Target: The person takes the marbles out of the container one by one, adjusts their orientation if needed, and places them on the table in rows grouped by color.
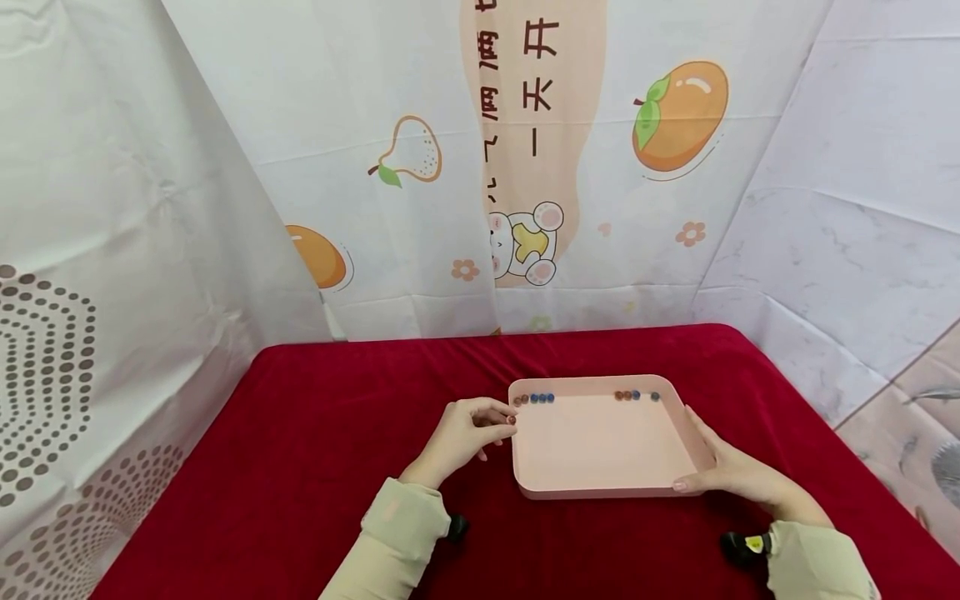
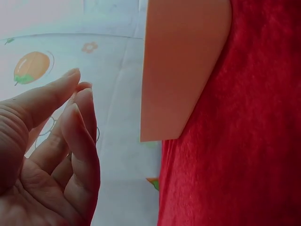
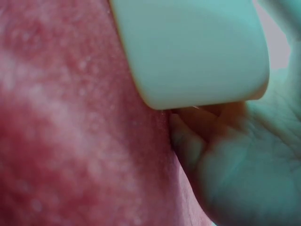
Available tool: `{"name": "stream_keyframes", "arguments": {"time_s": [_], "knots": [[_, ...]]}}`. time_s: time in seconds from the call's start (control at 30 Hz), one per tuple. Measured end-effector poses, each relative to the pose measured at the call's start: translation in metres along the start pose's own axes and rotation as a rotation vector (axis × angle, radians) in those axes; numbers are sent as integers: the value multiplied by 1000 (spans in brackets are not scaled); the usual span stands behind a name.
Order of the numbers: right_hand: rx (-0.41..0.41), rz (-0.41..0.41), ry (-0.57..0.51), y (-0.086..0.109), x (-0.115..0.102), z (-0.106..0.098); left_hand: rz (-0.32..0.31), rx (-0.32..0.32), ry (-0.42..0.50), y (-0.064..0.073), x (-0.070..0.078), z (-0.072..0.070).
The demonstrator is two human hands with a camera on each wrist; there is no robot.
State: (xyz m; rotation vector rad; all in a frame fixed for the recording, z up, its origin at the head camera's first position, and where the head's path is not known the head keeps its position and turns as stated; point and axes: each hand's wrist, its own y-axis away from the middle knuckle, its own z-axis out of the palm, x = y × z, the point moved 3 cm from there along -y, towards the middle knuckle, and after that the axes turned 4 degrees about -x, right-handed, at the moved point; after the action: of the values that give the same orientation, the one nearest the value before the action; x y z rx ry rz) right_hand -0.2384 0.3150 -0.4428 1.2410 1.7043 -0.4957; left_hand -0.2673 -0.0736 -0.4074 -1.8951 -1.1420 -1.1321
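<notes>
A shallow pale pink tray (image 1: 600,450) rests on the red cloth. Small round beads line its far side: brown beads (image 1: 525,399) and blue beads (image 1: 542,398) at the far left, brown beads (image 1: 623,396), a blue bead (image 1: 636,395) and a dark greenish bead (image 1: 655,397) farther right. At the tray's left wall, my left hand (image 1: 468,429) pinches a reddish-brown bead (image 1: 512,420) between thumb and fingertips; the left wrist view mostly hides this bead. My right hand (image 1: 731,473) grips the near right corner, thumb on the rim and fingers along the outer wall.
Red velvety cloth (image 1: 337,433) covers the table around the tray. A white curtain (image 1: 420,233) printed with fruit and characters hangs behind the table's far edge. More hanging sheets stand at left and right. Black wrist devices (image 1: 742,547) show beneath the sleeves.
</notes>
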Motion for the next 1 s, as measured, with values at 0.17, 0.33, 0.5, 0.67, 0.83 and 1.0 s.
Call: {"name": "stream_keyframes", "arguments": {"time_s": [0.17, 0.33, 0.5, 0.67, 0.83, 1.0], "knots": [[3, 4, 9, 1, 0, -1, -29, -9, -25, 0, -5, -2], [1, 0, -3, 3, 0, -1, -49, -6, -44, 2, -12, -4], [-5, -3, -19, 2, 0, 0, -69, 13, -45, 4, -18, -6], [-8, 23, -25, 0, -1, 1, -85, 29, -50, 4, -23, -5], [-6, 31, -23, 0, -1, 1, -115, 23, -65, 5, -27, -4], [-5, 24, -13, 0, -1, 1, -143, 12, -79, 7, -32, -3]]}}
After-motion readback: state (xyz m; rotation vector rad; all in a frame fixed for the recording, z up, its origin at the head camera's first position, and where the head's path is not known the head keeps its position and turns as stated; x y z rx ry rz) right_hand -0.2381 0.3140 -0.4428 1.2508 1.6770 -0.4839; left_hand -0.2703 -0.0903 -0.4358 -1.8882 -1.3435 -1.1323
